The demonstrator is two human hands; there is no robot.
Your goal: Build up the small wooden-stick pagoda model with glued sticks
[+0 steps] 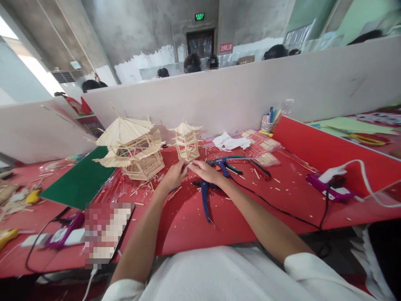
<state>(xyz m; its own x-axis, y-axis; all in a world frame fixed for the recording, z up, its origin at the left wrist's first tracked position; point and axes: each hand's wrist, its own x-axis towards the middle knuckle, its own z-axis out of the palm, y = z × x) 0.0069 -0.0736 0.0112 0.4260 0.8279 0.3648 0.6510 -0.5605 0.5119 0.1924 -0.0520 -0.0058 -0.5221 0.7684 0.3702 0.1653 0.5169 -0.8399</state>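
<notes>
My left hand (pixel 176 174) and my right hand (pixel 205 170) meet at the fingertips over the red table, just in front of a small stick pavilion (pixel 187 144). Both are closed in a pinch; whatever lies between the fingers is too small to make out. To the left stands a larger wooden-stick pavilion (pixel 142 161) with a tiered roof. Beneath my right wrist lie pliers with blue handles (pixel 204 200). A blue glue gun (pixel 223 166) rests just beyond that hand, beside dark green-handled pliers (pixel 241 158).
Stick scraps litter the red table (pixel 188 234). At left are a green board (pixel 83 179), a pixelated phone-like device (pixel 108 234) and a purple power strip (pixel 67 230). Another purple power strip (pixel 328 188) sits right, by a red panel (pixel 338 154). A white partition (pixel 225 96) stands behind.
</notes>
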